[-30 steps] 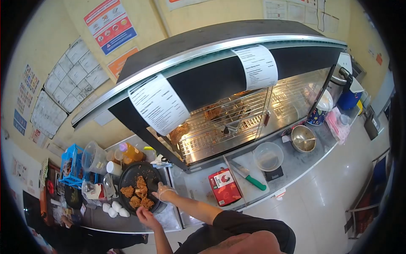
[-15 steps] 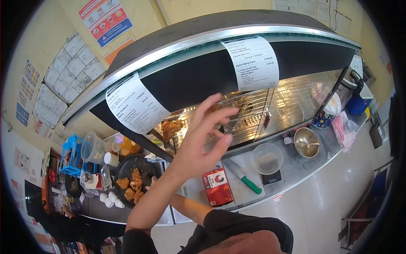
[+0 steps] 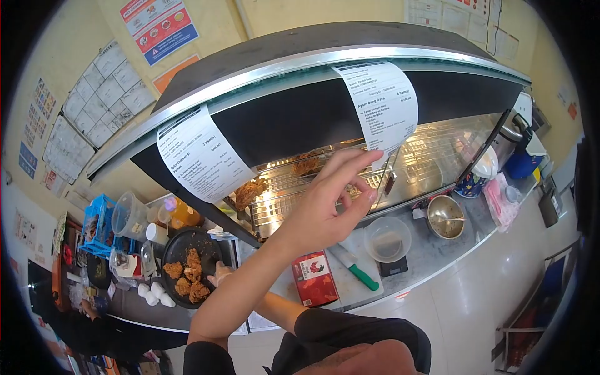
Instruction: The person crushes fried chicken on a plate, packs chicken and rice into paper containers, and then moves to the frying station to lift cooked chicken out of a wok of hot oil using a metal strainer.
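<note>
My left forearm (image 3: 256, 275) is hiding part of my right hand (image 3: 220, 273); I cannot tell whether it is gripping the black tray (image 3: 209, 249), where about five chicken pieces (image 3: 192, 273) are lying. My left hand (image 3: 337, 206), loosely unclenched, is overlapping one of two hanging slips (image 3: 203, 153), contact remaining unclear
</note>
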Demonstrator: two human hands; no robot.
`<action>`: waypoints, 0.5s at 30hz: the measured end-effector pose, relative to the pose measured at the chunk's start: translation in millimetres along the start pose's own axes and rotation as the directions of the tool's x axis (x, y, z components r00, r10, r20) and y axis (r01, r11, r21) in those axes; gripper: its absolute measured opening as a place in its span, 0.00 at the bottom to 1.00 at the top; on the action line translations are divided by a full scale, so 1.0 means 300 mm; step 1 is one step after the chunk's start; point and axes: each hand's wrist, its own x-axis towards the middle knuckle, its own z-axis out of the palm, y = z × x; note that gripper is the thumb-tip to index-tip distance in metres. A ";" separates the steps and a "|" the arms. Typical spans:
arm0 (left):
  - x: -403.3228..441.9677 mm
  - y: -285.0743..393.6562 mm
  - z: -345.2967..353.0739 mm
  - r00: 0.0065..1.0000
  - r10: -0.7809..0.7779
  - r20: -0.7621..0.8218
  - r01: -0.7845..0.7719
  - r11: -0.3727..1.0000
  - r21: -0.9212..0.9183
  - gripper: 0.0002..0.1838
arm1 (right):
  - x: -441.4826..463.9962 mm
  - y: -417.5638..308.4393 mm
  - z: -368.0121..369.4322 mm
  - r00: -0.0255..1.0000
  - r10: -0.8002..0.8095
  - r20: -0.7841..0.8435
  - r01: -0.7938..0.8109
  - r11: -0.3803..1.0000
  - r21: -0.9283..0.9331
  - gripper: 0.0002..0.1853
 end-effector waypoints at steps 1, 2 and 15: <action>-0.005 -0.004 0.000 1.000 -0.001 0.000 0.001 1.000 -0.002 0.26 | 0.004 -0.005 -0.002 1.000 -0.003 -0.005 0.003 1.000 0.003 0.24; -0.009 -0.006 0.000 1.000 0.000 0.010 0.000 1.000 -0.017 0.27 | 0.006 -0.009 -0.003 1.000 -0.007 -0.016 0.007 1.000 0.005 0.24; -0.362 0.017 -0.092 0.999 -0.029 -0.028 0.018 0.951 -0.308 0.24 | 0.271 0.216 0.154 0.998 0.055 -0.009 -0.051 0.837 -0.546 0.50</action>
